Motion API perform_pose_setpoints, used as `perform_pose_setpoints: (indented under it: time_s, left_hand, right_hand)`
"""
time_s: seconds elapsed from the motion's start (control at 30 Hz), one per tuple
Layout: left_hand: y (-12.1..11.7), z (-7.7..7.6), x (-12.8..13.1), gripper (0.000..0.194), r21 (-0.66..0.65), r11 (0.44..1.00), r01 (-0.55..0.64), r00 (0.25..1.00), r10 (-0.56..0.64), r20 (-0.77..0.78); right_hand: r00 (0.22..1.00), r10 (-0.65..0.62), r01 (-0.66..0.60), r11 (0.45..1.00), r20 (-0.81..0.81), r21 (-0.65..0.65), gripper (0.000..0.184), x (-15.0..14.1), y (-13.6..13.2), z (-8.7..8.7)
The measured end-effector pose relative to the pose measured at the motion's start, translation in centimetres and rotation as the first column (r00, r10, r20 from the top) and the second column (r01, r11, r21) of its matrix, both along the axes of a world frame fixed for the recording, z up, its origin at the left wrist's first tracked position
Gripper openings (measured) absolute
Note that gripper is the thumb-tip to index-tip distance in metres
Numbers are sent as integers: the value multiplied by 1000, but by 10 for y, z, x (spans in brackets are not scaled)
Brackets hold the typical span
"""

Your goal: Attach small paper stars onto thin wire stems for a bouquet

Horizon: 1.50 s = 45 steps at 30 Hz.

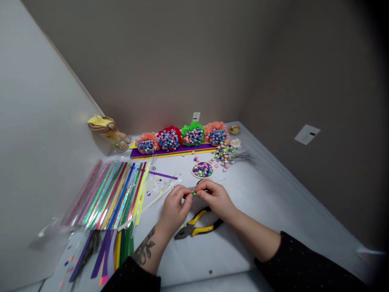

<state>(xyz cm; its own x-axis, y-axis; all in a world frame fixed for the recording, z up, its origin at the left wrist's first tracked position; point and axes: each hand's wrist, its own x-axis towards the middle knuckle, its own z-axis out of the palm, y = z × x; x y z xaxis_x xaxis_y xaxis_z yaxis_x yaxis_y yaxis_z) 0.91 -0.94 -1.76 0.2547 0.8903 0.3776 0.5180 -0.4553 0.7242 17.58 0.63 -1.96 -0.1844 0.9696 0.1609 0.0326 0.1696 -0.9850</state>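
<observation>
My left hand (174, 207) and my right hand (215, 197) meet above the white table, and their fingertips pinch a small green sparkly piece on a thin wire (193, 194). Its exact form is mostly hidden by my fingers. Just below my hands lie yellow-and-black handled pliers (197, 227), not touching either hand. A round disc filled with small paper stars (202, 170) sits beyond my fingertips. Loose thin pale strips (161, 194) lie to the left of my left hand.
Sorted shiny paper strips (115, 194) fill the table's left side, with darker strips (118, 247) nearer me. Several star-filled bouquets (181, 139) stand along the back on purple paper (170, 152). Beads and wire stems (232, 157) lie at the right, beside walls.
</observation>
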Motion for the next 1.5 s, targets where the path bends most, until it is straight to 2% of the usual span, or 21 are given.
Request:
perform_pose_setpoints:
  time_s: [0.07, 0.13, 0.2, 0.3, 0.37, 0.5, 0.6, 0.73, 0.83, 1.0, 1.17, 1.27, 1.4, 1.5]
  left_hand:
    - [0, -1, 0, 10, 24, 1000, -14, 1000, 14, 4]
    - [0, -1, -1, 10, 61, 997, -39, 999, 39, 12]
    - [-1, -1, -1, 9, 98, 994, -53, 999, 51, 17]
    - [-2, 0, -1, 8, 121, 992, -46, 999, 46, 5]
    - [-2, 2, -1, 8, 115, 992, -51, 999, 52, -7]
    - [-2, 6, -3, 10, 89, 994, -62, 998, 64, -20]
    - [0, 7, -6, 12, 81, 993, -81, 996, 83, -20]
    - [2, 8, -9, 13, 69, 993, -92, 995, 94, -22]
    - [3, 7, -9, 12, 76, 993, -88, 996, 90, -27]
    - [3, 5, -8, 12, 56, 988, -145, 989, 146, -25]
    - [1, 4, -6, 13, 65, 993, -102, 992, 106, -69]
    - [0, 4, -3, 13, 16, 996, -86, 994, 87, -71]
    - [0, 2, 2, 12, -151, 986, -77, 996, 82, 23]
    - [0, 1, 7, 13, -279, 957, -84, 986, 119, 114]
  right_hand:
    - [999, 13, -12, 1000, -35, 15, 7, -1, 0, 0]
    - [997, 47, -47, 999, -61, -8, 20, -2, -1, 1]
    - [996, 85, -85, 996, -16, -8, 28, -4, -2, 2]
    - [993, 58, -68, 993, 104, 92, 13, -6, -2, 3]
    - [993, 33, -47, 991, 115, 123, 7, -5, -2, 2]
    - [999, 3, -6, 999, 46, 52, 10, 1, 0, 2]
    - [994, -60, 55, 997, -96, -48, 16, 10, 5, 2]
    - [942, -153, 115, 983, -298, -140, 19, 21, 12, 3]
    - [917, -152, 98, 982, -370, -160, 19, 23, 14, 3]
    - [924, -96, 19, 979, -371, -205, 34, 17, 13, -1]
    - [950, -67, -4, 974, -304, -226, 17, 9, 11, -9]
    - [948, -73, 11, 980, -308, -200, 15, 7, 10, -12]
    - [949, -45, -11, 985, -312, -173, 14, 4, 8, -12]
    - [956, -22, -30, 984, -293, -173, 16, 1, 6, -10]
